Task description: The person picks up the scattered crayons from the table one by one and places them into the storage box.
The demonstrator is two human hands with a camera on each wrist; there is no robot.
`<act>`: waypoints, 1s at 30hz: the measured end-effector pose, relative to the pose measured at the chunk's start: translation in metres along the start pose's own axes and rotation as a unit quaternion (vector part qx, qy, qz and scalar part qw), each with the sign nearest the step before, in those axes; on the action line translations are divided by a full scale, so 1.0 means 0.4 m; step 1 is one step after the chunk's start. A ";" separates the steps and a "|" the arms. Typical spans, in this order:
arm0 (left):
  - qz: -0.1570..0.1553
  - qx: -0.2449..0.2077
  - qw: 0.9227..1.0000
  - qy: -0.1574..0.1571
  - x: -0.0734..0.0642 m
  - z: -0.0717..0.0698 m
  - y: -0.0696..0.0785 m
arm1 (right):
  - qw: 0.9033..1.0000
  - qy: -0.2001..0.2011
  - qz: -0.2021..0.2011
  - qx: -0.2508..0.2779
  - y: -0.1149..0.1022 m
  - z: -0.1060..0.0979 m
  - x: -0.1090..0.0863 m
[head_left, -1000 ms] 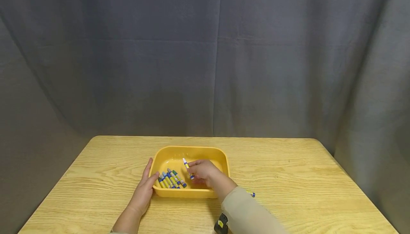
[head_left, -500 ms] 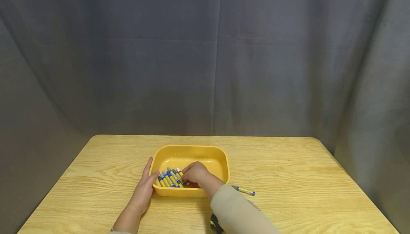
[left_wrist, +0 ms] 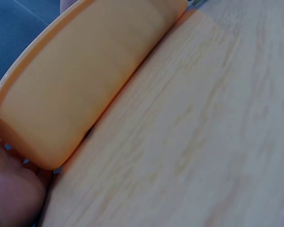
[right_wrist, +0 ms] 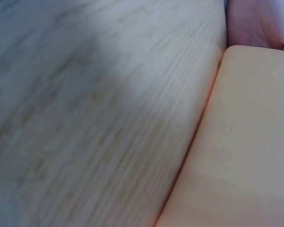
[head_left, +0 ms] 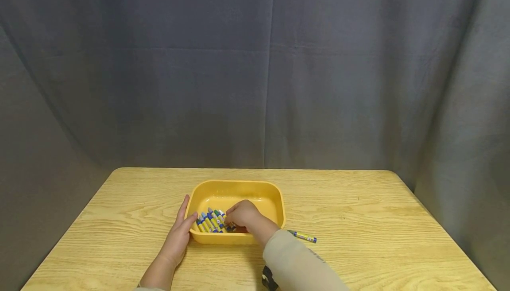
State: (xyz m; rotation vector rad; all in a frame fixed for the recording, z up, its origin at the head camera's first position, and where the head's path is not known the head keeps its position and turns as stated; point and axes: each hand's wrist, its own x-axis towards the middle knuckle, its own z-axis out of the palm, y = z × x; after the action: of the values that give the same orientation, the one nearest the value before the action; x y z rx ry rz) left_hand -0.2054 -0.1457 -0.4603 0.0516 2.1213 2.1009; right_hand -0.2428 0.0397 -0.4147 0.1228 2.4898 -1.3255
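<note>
Right hand (head_left: 243, 215) is down inside the yellow tray (head_left: 239, 186), fingers curled over the right end of the row of markers (head_left: 210, 223). Looks like they're on the last marker in the row, but the knuckles hide the tips, so I can't tell if it's really pinched or just touched. The markers lie side by side on the tray floor, just left of those fingers, slanted a bit, blue and yellow barrels with a green one in there.

Left hand (head_left: 178, 234) is flat against the tray's outer left wall, fingers straight, thumb hooked at the near corner rim. In the left wrist view you only get the tray's outside wall (left_wrist: 75, 94) and a bit of that hand (left_wrist: 12, 189) pressed to it.

Further out, right of the right hand and outside the tray, one more marker (head_left: 304, 237) lies alone on the wooden table (head_left: 378, 229), close to the tray's near right corner. The beige sleeve (head_left: 299, 264) runs back toward the camera. A grey curtain (head_left: 255, 69) hangs behind everything.
</note>
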 end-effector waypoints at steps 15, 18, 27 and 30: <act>0.004 0.007 1.000 0.005 0.003 -0.003 -0.003 | 0.995 -0.063 -0.049 0.066 0.033 -0.120 -0.018; 0.002 0.009 1.000 0.006 0.003 -0.004 -0.002 | 0.994 -0.069 -0.062 0.064 0.042 -0.155 -0.024; -0.002 0.003 1.000 0.000 0.003 -0.004 -0.002 | 0.986 -0.102 -0.107 0.071 0.073 -0.259 -0.060; -0.002 0.002 1.000 0.000 0.004 -0.004 -0.002 | 0.986 -0.096 -0.111 0.078 0.084 -0.290 -0.073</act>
State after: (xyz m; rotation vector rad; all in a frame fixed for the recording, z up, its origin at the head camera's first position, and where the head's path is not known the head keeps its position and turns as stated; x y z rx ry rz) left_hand -0.2071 -0.1472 -0.4610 0.0485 2.1242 2.0948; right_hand -0.2350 0.1562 -0.3716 -0.2425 2.2870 -1.5413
